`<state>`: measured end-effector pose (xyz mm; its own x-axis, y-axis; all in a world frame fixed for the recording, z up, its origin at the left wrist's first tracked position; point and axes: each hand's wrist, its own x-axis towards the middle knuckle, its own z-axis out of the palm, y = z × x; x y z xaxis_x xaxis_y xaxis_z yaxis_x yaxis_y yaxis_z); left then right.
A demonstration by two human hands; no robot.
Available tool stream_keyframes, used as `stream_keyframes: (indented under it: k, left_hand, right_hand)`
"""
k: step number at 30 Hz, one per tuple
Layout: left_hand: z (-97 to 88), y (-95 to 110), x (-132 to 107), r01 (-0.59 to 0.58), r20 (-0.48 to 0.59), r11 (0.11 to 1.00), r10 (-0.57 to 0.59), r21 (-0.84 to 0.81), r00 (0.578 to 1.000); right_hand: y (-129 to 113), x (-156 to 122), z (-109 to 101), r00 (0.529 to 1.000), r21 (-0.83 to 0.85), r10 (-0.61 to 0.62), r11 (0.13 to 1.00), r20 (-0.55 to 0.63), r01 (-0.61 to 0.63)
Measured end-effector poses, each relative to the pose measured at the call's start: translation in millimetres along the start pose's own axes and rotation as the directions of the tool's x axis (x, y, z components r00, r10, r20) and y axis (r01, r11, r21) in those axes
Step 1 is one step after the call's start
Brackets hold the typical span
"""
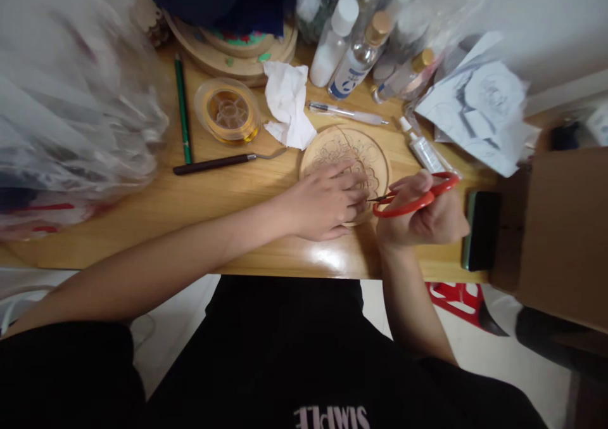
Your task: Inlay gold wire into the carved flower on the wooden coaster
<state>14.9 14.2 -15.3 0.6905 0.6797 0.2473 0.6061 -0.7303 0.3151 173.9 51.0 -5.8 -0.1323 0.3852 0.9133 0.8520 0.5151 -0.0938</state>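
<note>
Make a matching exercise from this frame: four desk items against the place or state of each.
Things:
1. red scissors
2. wooden disc
3. green pencil
4. white tissue

Places or states:
A. lying just left of the wire spool
B. gripped in the right hand
C. crumpled, between the spool and the bottles
D. partly covered by the left hand, fingers resting on it

Pairs: 1-B, 2-D, 3-A, 4-C

Head-worn view, steeply down, close over table (228, 194)
</note>
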Motion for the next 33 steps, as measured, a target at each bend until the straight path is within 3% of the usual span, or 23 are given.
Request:
stream_keyframes:
  k: [3, 8, 13, 19, 33]
  left_hand:
    - [0.0, -0.8, 0.0, -0.006, 0.027, 1.000, 0.007, -0.006, 1.000]
    - [-3.5, -0.8, -0.6, -0.010, 0.041, 1.000, 0.011, -0.019, 0.999]
    - [-12.4, 1.6, 1.5, 0.040, 0.110, 0.997, -0.032, -0.068, 0.993]
    - [-21.1, 4.9, 3.7, -0.033, 0.092, 0.997, 0.027, 0.070, 0.995]
    - [-17.4, 2.9, 4.9, -0.029, 0.117, 0.991, 0.014, 0.132, 0.993]
  right_hand:
    - [-3.1, -1.5, -0.8, 1.000, -0.028, 0.017, 0.999, 0.014, -0.017]
    - [-11.7, -0.5, -1.7, 0.999, 0.081, 0.034, 0.996, 0.026, -0.036]
    - [-20.4, 6.1, -2.5, 0.998, 0.041, 0.049, 0.998, 0.031, -0.051]
    - [-20.1, 13.7, -4.2, 0.999, 0.021, 0.030, 0.999, -0.030, -0.029]
    - [-12.9, 14.8, 4.0, 0.996, 0.038, -0.010, 0.999, 0.093, 0.006]
